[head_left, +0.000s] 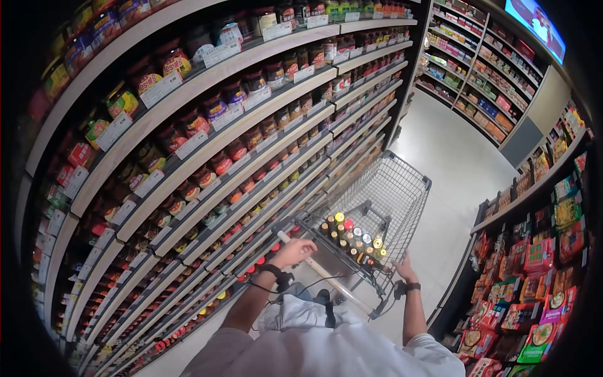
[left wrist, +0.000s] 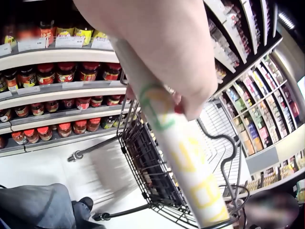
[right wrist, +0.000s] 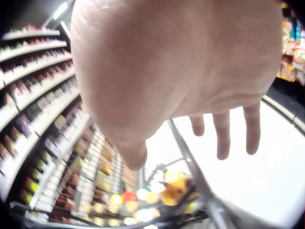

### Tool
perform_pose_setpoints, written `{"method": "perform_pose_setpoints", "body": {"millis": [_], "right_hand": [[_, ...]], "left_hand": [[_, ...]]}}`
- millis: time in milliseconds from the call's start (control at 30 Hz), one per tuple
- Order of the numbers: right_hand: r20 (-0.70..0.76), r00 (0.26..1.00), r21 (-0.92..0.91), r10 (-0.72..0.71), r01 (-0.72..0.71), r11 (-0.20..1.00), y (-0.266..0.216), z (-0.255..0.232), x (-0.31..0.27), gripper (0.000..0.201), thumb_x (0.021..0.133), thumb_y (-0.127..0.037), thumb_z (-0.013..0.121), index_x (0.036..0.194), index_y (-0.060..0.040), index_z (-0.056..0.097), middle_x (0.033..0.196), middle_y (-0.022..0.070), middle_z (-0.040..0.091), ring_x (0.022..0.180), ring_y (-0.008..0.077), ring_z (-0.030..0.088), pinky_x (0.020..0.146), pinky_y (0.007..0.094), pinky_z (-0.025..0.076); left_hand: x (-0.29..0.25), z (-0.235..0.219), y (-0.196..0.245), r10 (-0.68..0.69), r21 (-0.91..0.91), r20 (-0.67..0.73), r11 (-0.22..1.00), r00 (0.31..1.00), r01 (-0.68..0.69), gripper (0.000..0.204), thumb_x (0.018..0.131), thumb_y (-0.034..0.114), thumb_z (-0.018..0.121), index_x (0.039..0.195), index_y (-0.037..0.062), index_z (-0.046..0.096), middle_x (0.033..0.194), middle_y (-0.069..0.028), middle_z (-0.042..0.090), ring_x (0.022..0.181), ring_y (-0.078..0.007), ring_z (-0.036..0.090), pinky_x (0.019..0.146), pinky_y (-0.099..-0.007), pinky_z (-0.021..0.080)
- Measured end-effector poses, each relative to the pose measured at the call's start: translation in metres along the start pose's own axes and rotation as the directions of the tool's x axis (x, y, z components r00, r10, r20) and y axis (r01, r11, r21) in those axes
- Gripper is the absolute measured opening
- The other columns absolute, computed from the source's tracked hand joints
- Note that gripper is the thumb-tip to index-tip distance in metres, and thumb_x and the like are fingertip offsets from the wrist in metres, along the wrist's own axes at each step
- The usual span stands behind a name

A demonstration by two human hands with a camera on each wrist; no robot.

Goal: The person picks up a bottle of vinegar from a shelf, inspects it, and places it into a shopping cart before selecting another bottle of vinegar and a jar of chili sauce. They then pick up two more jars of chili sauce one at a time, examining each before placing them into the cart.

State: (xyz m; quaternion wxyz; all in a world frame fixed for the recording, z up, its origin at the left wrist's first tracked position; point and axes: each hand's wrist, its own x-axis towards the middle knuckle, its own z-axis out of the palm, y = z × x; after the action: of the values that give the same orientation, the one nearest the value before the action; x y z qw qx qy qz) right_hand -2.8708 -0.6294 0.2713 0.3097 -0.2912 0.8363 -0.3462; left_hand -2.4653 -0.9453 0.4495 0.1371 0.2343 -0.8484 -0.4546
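A shopping cart [head_left: 411,207] stands ahead of the person, its pale tube handle [head_left: 335,284] crossing in front of the body. The left hand [head_left: 294,252] holds the handle near its left end; in the left wrist view that hand [left wrist: 157,47] lies over the lettered tube [left wrist: 183,157], partly hiding its grip. At the cart's right side rim is the right hand [head_left: 406,270]. Seen from the right wrist, this hand [right wrist: 181,62] has its fingers [right wrist: 222,138] extended and spread above the rail [right wrist: 193,164]. Several bottles [head_left: 348,225] with yellow, red and white caps stand together in the cart's near end.
Tall shelves [head_left: 270,129] packed with jars run along the left, close to the cart. On the right a shelf [head_left: 534,276] holds bright packets. Pale aisle floor [head_left: 458,163] stretches ahead to more shelves [head_left: 483,75] and a lit screen [head_left: 540,25].
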Motion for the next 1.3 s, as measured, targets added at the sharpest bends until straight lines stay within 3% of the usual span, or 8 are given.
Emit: {"method": "perform_pose_setpoints", "body": {"millis": [33, 167, 267, 333, 533, 733, 1033, 1300], "right_hand": [[-0.042, 0.996, 0.087, -0.079, 0.082, 0.993, -0.037, -0.009, -0.015, 0.093, 0.091, -0.030, 0.074, 0.158, -0.0030, 0.015, 0.151, 0.0321, 0.037, 0.144, 0.0407, 0.036, 0.119, 0.0427, 0.030], [0.070, 0.961, 0.185, -0.268, 0.252, 0.950, -0.212, -0.044, -0.103, 0.073, 0.095, -0.027, 0.070, 0.153, -0.0057, 0.031, 0.137, 0.0227, 0.055, 0.127, 0.0338, 0.053, 0.109, 0.0424, 0.041], [0.333, 0.869, 0.072, -0.366, 0.364, 0.929, -0.210, -0.008, -0.119, 0.064, 0.095, -0.035, 0.070, 0.145, -0.0065, 0.043, 0.116, 0.0175, 0.068, 0.104, 0.0304, 0.067, 0.095, 0.0404, 0.052], [0.500, 0.825, -0.119, -0.263, 0.367, 0.923, -0.197, 0.023, -0.125, 0.063, 0.097, -0.043, 0.065, 0.144, -0.0051, 0.045, 0.107, 0.0197, 0.071, 0.102, 0.0329, 0.069, 0.086, 0.0418, 0.054], [0.490, 0.842, -0.176, -0.228, 0.352, 0.919, -0.201, 0.073, -0.132, 0.056, 0.097, -0.054, 0.057, 0.116, -0.0019, 0.052, 0.082, 0.0253, 0.069, 0.082, 0.0439, 0.069, 0.072, 0.0492, 0.053], [0.316, 0.921, -0.312, -0.228, 0.327, 0.892, -0.201, 0.079, -0.138, 0.051, 0.101, -0.054, 0.049, 0.121, -0.0080, 0.059, 0.081, 0.0257, 0.070, 0.082, 0.0475, 0.068, 0.076, 0.0564, 0.054], [0.284, 0.913, -0.304, -0.293, 0.375, 0.875, -0.200, 0.079, -0.142, 0.043, 0.101, -0.048, 0.051, 0.110, -0.0057, 0.057, 0.076, 0.0279, 0.066, 0.076, 0.0504, 0.064, 0.070, 0.0592, 0.050], [0.253, 0.893, -0.308, -0.372, 0.438, 0.844, -0.194, 0.092, -0.145, 0.041, 0.101, -0.045, 0.054, 0.104, -0.0037, 0.057, 0.067, 0.0219, 0.064, 0.071, 0.0465, 0.065, 0.065, 0.0563, 0.049]], "left_hand": [[0.000, -0.022, 0.007, 0.044, -0.213, -0.095, 0.975, 0.994, -0.064, 0.013, 0.084, 0.012, 0.068, 0.095, 0.0092, 0.073, 0.090, -0.0119, 0.073, 0.087, -0.0300, 0.070, 0.084, -0.0417, 0.052], [0.002, -0.154, 0.069, 0.356, 0.463, -0.472, 0.878, 0.806, -0.116, 0.021, 0.082, 0.002, 0.066, 0.102, 0.0052, 0.070, 0.104, -0.0137, 0.071, 0.101, -0.0345, 0.066, 0.093, -0.0429, 0.051], [0.006, -0.244, 0.131, 0.627, 0.730, -0.593, 0.684, 0.505, 0.008, 0.021, 0.079, -0.001, 0.069, 0.100, 0.0054, 0.068, 0.102, -0.0119, 0.069, 0.100, -0.0333, 0.064, 0.088, -0.0436, 0.049], [0.005, -0.289, 0.159, 0.703, 0.818, -0.558, 0.557, 0.441, 0.147, 0.027, 0.080, 0.000, 0.069, 0.106, 0.0039, 0.066, 0.109, -0.0128, 0.068, 0.106, -0.0338, 0.063, 0.091, -0.0446, 0.047], [0.007, -0.369, 0.176, 0.575, 0.808, -0.585, 0.468, 0.572, 0.357, 0.032, 0.096, 0.019, 0.063, 0.123, 0.0038, 0.062, 0.112, -0.0193, 0.068, 0.102, -0.0393, 0.064, 0.087, -0.0462, 0.051], [0.014, -0.425, 0.160, -0.218, 0.545, -0.689, 0.473, 0.692, 0.692, 0.068, 0.102, 0.060, 0.039, 0.138, 0.0038, 0.053, 0.099, -0.0271, 0.069, 0.102, -0.0444, 0.065, 0.089, -0.0514, 0.050], [0.037, -0.428, 0.142, -0.174, 0.488, -0.667, 0.633, 0.724, 0.601, 0.085, 0.092, 0.072, 0.049, 0.144, 0.0051, 0.047, 0.084, -0.0242, 0.070, 0.088, -0.0411, 0.069, 0.080, -0.0495, 0.051], [0.023, -0.382, 0.148, 0.479, 0.760, -0.649, 0.376, 0.591, 0.530, 0.059, 0.084, 0.058, 0.071, 0.121, 0.0115, 0.069, 0.082, -0.0160, 0.068, 0.076, -0.0335, 0.068, 0.063, -0.0469, 0.052]]}}
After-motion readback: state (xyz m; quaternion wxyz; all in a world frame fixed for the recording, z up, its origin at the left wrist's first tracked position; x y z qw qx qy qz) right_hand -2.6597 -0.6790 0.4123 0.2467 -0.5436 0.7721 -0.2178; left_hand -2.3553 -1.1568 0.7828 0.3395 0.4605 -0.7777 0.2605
